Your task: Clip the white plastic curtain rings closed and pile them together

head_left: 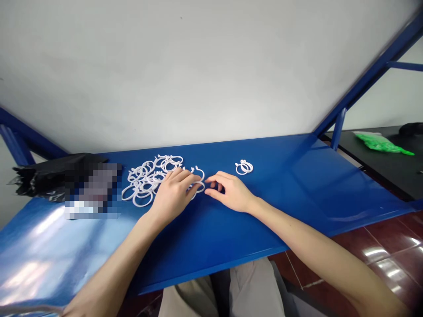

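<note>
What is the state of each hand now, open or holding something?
Left hand: curled over white rings; a grip cannot be told.
Right hand: partly open, holding nothing visible.

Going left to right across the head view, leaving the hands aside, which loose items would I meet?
Black bag → large pile of white rings → small group of white rings → green bundle.

Both forearms (127, 251) & hands (233, 191) bare, w/ lt. beige trousers (256, 288) (R leg looks paler).

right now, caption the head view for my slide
Left hand at a pile of white rings, right hand beside it, a smaller ring cluster apart on the blue table.
</note>
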Action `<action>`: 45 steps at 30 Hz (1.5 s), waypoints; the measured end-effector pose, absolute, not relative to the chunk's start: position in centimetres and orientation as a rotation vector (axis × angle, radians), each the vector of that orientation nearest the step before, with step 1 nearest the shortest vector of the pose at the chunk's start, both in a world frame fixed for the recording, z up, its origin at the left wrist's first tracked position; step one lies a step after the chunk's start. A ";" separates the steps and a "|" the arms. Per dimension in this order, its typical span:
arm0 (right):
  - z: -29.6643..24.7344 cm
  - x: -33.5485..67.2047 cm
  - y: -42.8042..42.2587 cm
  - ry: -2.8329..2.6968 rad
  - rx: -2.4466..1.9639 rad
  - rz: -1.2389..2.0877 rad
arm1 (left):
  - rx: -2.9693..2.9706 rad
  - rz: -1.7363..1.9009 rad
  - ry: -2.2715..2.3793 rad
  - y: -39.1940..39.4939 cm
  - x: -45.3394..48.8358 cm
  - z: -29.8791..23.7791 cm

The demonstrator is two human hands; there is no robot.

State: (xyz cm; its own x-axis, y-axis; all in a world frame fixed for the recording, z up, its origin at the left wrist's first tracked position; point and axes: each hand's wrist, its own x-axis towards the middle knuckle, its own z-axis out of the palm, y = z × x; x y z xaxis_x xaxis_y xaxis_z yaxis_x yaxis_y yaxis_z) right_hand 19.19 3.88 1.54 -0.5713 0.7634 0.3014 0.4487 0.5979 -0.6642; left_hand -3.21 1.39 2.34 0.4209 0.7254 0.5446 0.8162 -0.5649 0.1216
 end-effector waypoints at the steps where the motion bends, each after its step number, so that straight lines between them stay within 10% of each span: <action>1: 1.5 19.0 3.8 -2.235 -0.934 0.728 | -2.537 -0.856 -1.343 1.3 -3.0 2.3; 24: 1.4 20.1 4.5 -2.232 -0.728 0.373 | -2.713 -1.306 -2.295 0.9 -2.6 4.1; 34: 1.3 18.7 3.5 -1.776 -0.794 0.992 | -2.740 -1.703 -2.265 0.8 -2.3 3.8; 45: 1.4 18.8 3.1 -1.895 -0.809 0.908 | -2.722 -1.601 -2.117 0.3 -1.3 3.4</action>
